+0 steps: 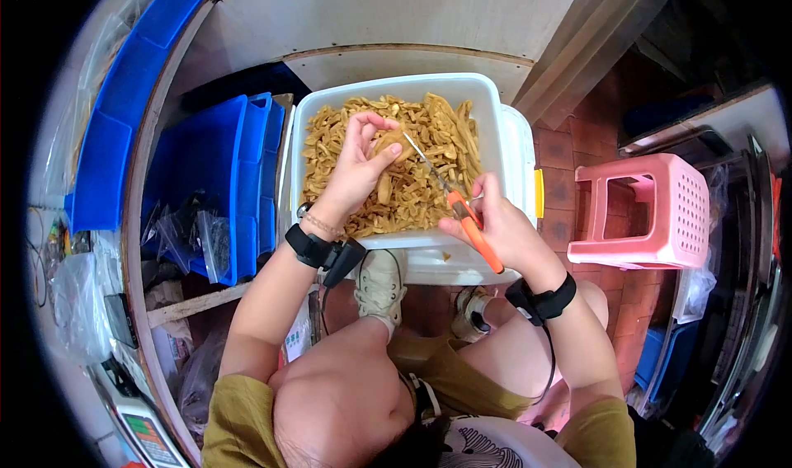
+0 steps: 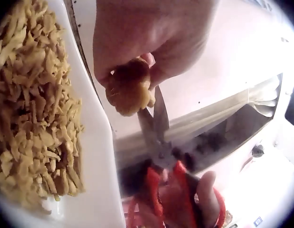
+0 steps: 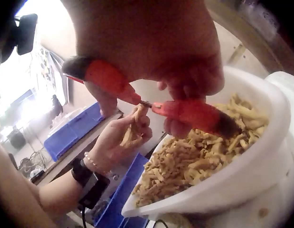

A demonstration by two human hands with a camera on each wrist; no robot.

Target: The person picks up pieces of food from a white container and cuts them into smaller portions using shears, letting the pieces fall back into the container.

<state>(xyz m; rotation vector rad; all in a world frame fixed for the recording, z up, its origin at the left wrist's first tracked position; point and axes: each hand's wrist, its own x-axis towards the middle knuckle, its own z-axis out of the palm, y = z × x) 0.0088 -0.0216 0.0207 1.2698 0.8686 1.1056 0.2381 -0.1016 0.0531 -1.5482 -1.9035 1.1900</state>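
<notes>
Above a white tub [image 1: 487, 97] full of yellow-brown cut strips [image 1: 363, 204], the left hand [image 1: 357, 164] pinches a larger yellow-brown piece [image 1: 392, 142] between thumb and fingers. The right hand [image 1: 503, 229] grips orange-handled scissors [image 1: 474, 235], fingers in the loops. In the left wrist view the scissor blades [image 2: 155, 123] are parted, their tips at the piece [image 2: 130, 92] below the left hand [image 2: 151, 38]. From the right wrist, the handles [image 3: 111, 80] stand spread under the right hand [image 3: 151, 47], with the held piece [image 3: 132, 133] beyond.
Blue bins [image 1: 202, 171] with plastic bags stand left of the tub. A pink stool [image 1: 652, 212] is on the tiled floor to the right. A pale board wall [image 1: 371, 14] rises behind the tub, and a white lid [image 1: 518, 150] lies by its right side.
</notes>
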